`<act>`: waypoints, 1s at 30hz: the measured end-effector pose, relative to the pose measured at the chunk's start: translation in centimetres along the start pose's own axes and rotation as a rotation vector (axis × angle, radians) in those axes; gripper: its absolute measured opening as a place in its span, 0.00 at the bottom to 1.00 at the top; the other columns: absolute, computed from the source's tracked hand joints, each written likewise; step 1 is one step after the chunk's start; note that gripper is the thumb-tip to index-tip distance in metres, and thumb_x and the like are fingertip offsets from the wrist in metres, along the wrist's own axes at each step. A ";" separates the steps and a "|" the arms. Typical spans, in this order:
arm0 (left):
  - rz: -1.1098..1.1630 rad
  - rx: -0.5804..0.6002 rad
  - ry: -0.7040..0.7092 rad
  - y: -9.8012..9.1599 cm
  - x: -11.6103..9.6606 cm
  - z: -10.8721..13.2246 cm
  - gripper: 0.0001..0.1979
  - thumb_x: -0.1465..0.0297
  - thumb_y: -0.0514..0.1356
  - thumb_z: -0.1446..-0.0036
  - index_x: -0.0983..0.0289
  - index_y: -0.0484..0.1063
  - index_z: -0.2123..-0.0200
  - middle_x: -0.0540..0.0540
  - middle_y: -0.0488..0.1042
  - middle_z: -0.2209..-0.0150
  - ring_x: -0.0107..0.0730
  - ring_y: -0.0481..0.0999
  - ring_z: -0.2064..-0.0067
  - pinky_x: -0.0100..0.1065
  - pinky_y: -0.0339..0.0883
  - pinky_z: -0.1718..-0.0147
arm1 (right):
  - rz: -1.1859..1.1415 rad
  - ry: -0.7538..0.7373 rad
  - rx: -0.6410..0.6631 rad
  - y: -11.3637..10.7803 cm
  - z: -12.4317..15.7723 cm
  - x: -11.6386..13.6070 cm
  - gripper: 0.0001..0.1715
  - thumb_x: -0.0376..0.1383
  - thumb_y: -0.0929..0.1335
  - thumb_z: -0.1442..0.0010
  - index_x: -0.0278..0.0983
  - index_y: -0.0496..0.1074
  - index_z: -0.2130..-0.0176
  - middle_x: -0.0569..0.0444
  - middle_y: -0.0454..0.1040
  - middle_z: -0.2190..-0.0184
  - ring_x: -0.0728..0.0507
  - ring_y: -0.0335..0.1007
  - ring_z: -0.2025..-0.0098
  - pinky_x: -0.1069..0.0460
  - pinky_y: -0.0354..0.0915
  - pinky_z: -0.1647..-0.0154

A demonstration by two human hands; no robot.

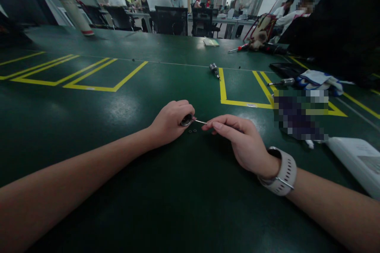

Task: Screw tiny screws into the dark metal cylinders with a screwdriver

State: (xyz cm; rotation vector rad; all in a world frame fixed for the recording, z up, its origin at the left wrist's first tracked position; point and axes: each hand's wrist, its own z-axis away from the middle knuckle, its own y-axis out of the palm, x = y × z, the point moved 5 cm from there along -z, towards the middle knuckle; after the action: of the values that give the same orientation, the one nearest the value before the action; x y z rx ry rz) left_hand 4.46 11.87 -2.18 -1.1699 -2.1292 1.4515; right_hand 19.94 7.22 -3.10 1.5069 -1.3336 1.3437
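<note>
My left hand is closed around a hollow metal cylinder, its dark round opening turned toward me. Between the thumb and fingers of my right hand is a thin metal rod, which may be a hex key. The rod's far end meets the cylinder near my left fingertips; whether it sits in a hole there is hidden. Just below, two small dark rings, a left one and a right one, lie on the green table.
A metal chuck-like part lies ahead beside yellow tape. To the right are another metal tool, a white-blue cloth and a white box. Farther back are a red-handled screwdriver, a pale cup and seated people.
</note>
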 end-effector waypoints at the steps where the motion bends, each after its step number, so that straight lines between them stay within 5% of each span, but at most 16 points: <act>1: 0.029 -0.012 0.004 -0.1 0.0 0.1 0.06 0.73 0.56 0.44 0.65 0.64 0.73 0.51 0.66 0.73 0.28 0.65 0.71 0.30 0.56 0.72 | -0.091 0.039 -0.003 -0.1 -0.1 -0.4 0.09 0.38 0.67 0.40 0.38 0.77 0.65 0.53 0.78 0.65 0.45 0.71 0.61 0.49 0.64 0.60; 6: 0.103 -0.041 0.051 -0.2 -0.1 0.1 0.06 0.74 0.56 0.45 0.65 0.63 0.73 0.50 0.65 0.74 0.27 0.64 0.73 0.29 0.56 0.73 | -0.311 0.129 -0.016 0.0 -0.2 -1.0 0.08 0.36 0.67 0.41 0.38 0.77 0.67 0.53 0.79 0.66 0.45 0.72 0.61 0.49 0.64 0.60; 16: -0.115 0.034 0.045 0.3 -0.2 -0.2 0.05 0.75 0.55 0.45 0.66 0.66 0.73 0.52 0.67 0.73 0.31 0.64 0.72 0.33 0.55 0.72 | 0.310 -0.112 -0.004 0.5 0.6 1.6 0.09 0.35 0.65 0.39 0.36 0.76 0.64 0.53 0.75 0.69 0.46 0.69 0.66 0.50 0.62 0.64; 24: -0.027 0.006 0.069 -0.2 -0.4 0.2 0.05 0.75 0.55 0.44 0.65 0.65 0.73 0.51 0.67 0.73 0.29 0.65 0.72 0.31 0.56 0.72 | -0.292 0.179 -0.022 0.2 -0.4 -0.7 0.07 0.35 0.68 0.43 0.37 0.76 0.69 0.53 0.79 0.68 0.46 0.72 0.63 0.50 0.63 0.60; 30: 0.047 -0.012 0.036 -0.2 -0.1 0.1 0.05 0.74 0.56 0.44 0.65 0.64 0.73 0.51 0.67 0.73 0.28 0.65 0.72 0.30 0.57 0.71 | -0.311 0.138 -0.048 0.1 -0.3 -0.7 0.08 0.35 0.67 0.42 0.37 0.76 0.68 0.53 0.79 0.67 0.46 0.72 0.62 0.49 0.63 0.60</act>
State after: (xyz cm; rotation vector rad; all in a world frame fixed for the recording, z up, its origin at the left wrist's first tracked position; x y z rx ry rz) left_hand 4.42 11.71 -2.05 -1.2496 -2.1027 1.4280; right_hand 19.81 7.61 -3.78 1.4884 -0.9917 1.1843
